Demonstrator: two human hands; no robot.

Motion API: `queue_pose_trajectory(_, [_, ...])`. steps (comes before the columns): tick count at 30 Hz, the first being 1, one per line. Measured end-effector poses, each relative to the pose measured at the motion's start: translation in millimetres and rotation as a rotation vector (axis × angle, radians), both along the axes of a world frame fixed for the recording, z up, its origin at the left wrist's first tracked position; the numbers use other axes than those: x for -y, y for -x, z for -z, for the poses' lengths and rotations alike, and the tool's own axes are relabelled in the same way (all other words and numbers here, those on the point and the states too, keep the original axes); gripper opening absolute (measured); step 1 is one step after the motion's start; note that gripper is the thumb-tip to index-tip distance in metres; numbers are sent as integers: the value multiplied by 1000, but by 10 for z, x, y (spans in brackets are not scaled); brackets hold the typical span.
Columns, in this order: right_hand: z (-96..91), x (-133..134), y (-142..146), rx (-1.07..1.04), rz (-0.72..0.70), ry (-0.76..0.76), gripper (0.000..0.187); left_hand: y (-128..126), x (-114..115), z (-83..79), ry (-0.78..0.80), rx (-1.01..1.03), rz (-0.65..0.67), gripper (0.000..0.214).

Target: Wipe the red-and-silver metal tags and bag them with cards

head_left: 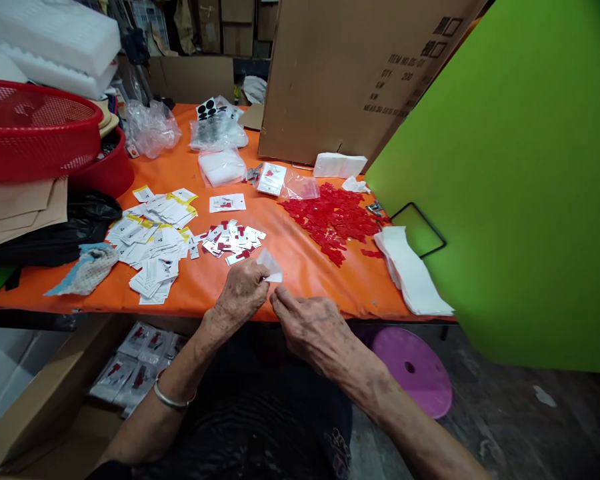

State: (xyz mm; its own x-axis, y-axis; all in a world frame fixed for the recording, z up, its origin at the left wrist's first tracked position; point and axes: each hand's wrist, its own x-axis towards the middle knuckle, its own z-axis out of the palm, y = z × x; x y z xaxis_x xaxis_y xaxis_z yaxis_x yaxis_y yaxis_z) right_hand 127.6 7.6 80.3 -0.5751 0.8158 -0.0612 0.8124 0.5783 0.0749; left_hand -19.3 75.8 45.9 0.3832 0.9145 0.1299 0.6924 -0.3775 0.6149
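Sheet-covered table (300, 293) mid-frame. Printed cards (153, 257) on it, left of centre; small tags (230, 243) just right; loose plastic pieces (330, 223) farther right. Carton (350, 73) behind, upper right. Mesh basket (30, 127) upper left. Sachet (271, 265) in left hand (240, 290), right hand (303, 327) just beside.

Bright, even light from above — soft shadows, curved wide-angle edges, darker lower corners

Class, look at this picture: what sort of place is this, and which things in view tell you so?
Most likely a small packing workshop. A table covered in orange sheeting holds a heap of small red plastic pieces and piles of white printed paper cards, and a tall brown cardboard shipping carton with printed item markings stands behind them.
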Motion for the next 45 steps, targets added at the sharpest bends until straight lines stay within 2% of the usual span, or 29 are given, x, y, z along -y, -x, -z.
queue_pose_trajectory(3, [-3, 15, 26, 8, 35, 65, 51, -34, -9, 4, -26, -98, 53, 19])
queue_pose_trajectory(5, [39, 12, 72, -19, 121, 91, 58, -91, 7, 4, -31, -69, 48, 17])
queue_pose_trajectory(9, [148, -19, 128, -102, 289, 229, 45, -215, 151, 11, 31, 213, -48, 18])
queue_pose_trajectory(11, [175, -22, 103, -161, 314, 176, 42, -220, 266, 7, 107, 441, -149, 13])
queue_pose_trajectory(13, [171, 2, 56, -151, 297, 43, 45, -164, 367, -10, 302, 707, -253, 10])
queue_pose_trajectory(16, [119, 89, 12, -86, 182, -99, 42, -5, 411, -58, 752, 1113, -346, 24])
queue_pose_trajectory(19, [49, 191, 47, -125, 28, -174, 42, 123, 321, -113, 1124, 1417, -317, 31])
queue_pose_trajectory(21, [13, 242, 98, -160, -39, -212, 46, 142, 244, -147, 1243, 1534, -309, 28])
queue_pose_trajectory(23, [-1, 276, 148, -161, -80, -244, 49, 109, 199, -180, 1261, 1609, -368, 18])
queue_pose_trajectory(27, [47, 332, 211, -138, -133, -280, 52, 1, 225, -228, 1139, 1721, -504, 11])
queue_pose_trajectory(31, [163, 384, 220, -149, -76, -250, 53, -29, 252, -196, 1000, 1684, -584, 10])
queue_pose_trajectory(35, [278, 365, 198, -265, -93, -176, 57, -8, 197, -90, 1141, 1556, -590, 11])
queue_pose_trajectory(38, [334, 292, 240, -348, -20, -30, 63, -31, 193, -44, 1123, 1660, -601, 18])
queue_pose_trajectory(41, [395, 216, 353, -562, 63, 162, 78, -93, 262, -46, 1051, 1760, -554, 28])
queue_pose_trajectory(43, [445, 181, 430, -684, 107, 225, 85, -119, 323, -42, 1040, 1765, -433, 35])
queue_pose_trajectory(45, [487, 160, 484, -665, 179, 192, 87, -106, 364, -6, 1023, 1754, -268, 42])
